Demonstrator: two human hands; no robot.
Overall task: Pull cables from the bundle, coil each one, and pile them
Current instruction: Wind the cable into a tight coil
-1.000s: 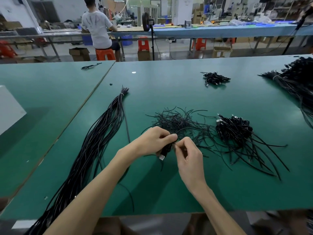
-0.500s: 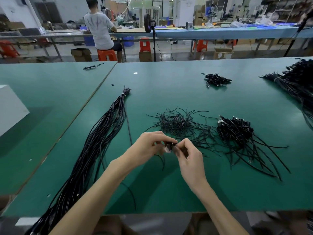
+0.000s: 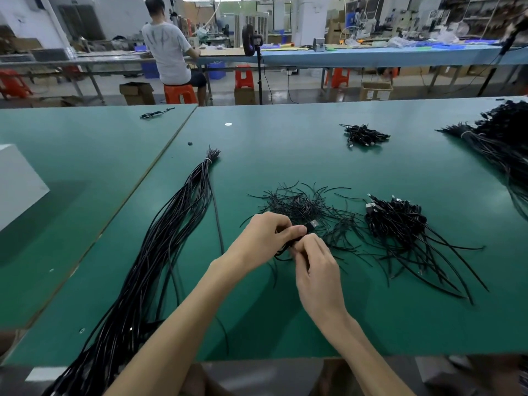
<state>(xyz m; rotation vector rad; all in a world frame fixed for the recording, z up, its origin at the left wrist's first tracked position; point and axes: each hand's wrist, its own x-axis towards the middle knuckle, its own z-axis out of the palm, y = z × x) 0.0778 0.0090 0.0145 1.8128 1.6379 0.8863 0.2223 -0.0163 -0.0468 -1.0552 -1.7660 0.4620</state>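
USB cable [image 3: 310, 225] pinched by left hand [image 3: 264, 238] and right hand [image 3: 315, 265]; keep loops tight, even; pile [image 3: 395, 217] nearby.

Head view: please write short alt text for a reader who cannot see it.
Left hand and right hand grip one black cable above a green table. A long cable bundle lies at left, a pile of coiled cables at right.

Nothing legible anywhere; the pale marks on the seated person's shirt [image 3: 167, 42] are too faint; the label on the cardboard box [image 3: 375, 92] beyond the desk's [image 3: 285, 144] far edge is too small.
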